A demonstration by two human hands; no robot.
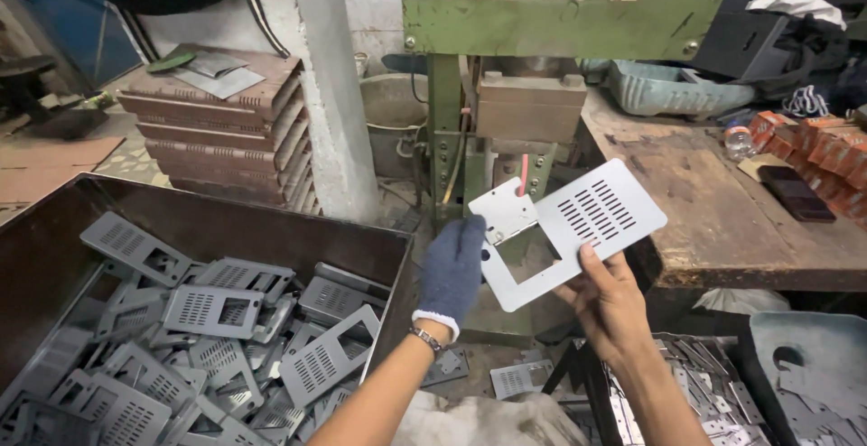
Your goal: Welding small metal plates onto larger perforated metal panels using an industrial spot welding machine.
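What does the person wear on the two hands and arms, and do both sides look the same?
No. The left hand wears a dark blue knitted glove with a white cuff, and a beaded bracelet sits on the wrist just below it. The right hand is bare, with no glove. Both forearms are uncovered; no sleeves show in view.

One head-worn view looks down and forward, close over the hands (pixel 533 283), toward a green press (pixel 560 22).
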